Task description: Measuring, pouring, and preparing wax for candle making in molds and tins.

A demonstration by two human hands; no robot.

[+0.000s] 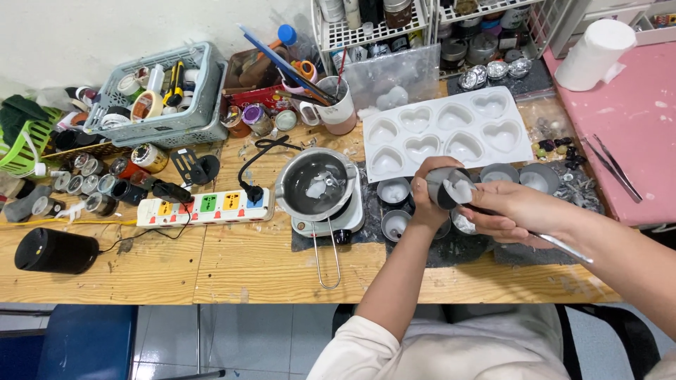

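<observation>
A small round metal tin (451,188), tilted on its side with pale wax showing inside, is held above the dark mat (486,248) near the front of the wooden table (141,271). The left hand (426,197) grips it from the left, fingers clamped round its wall. The right hand (510,211) comes in from the right, fingers closed on a slim metal tool (563,248) whose handle trails back past the wrist; its tip seems to reach into the tin, though the hand hides it.

Just beneath the hands, more small tins (394,224) sit on the mat, some with white wax in them. Behind them lies a white heart-shaped mould tray (451,130). To the left, a metal melting pot (315,184) with a wire handle rests on a small hotplate (352,214), bits of wax lying in it. Further left is a white power strip (204,207) with coloured sockets, then a black cylinder (55,251) near the table's edge. A grey basket (201,105) of tapes and tools stands at the back, and a white paper roll (595,53) sits on the pink surface (634,127) at the right.
</observation>
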